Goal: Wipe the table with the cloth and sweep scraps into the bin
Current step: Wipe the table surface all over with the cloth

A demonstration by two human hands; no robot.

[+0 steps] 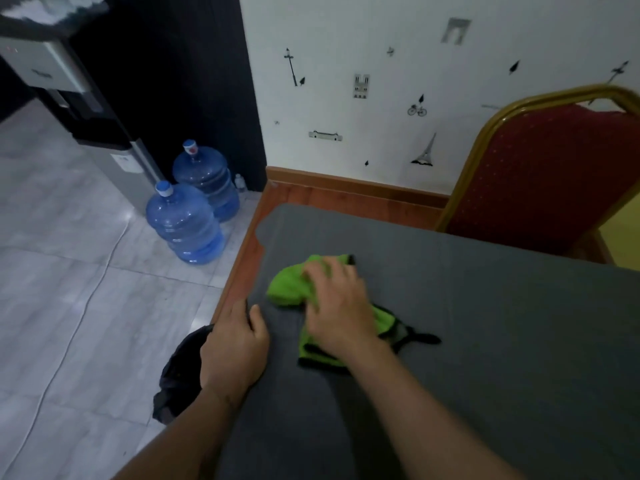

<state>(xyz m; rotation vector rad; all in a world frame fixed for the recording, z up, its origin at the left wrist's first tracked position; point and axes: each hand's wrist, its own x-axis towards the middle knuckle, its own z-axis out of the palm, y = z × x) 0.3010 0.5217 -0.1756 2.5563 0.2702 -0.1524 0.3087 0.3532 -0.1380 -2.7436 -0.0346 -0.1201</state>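
Observation:
A bright green cloth [289, 285] with black trim lies bunched on the grey table cover [485, 323], near the table's left edge. My right hand [341, 303] presses down on the cloth, fingers spread over it. My left hand [233, 344] is at the table's left edge, thumb on the grey cover and fingers curled over the side. It holds a black bin [180, 372] just below the edge; only part of the bin shows. No scraps can be made out on the table.
The wooden table rim [242, 258] shows along the left side. A red chair with a gold frame [540, 174] stands at the far right. Two blue water jugs [187, 223] and a water dispenser [86, 109] stand on the tiled floor to the left.

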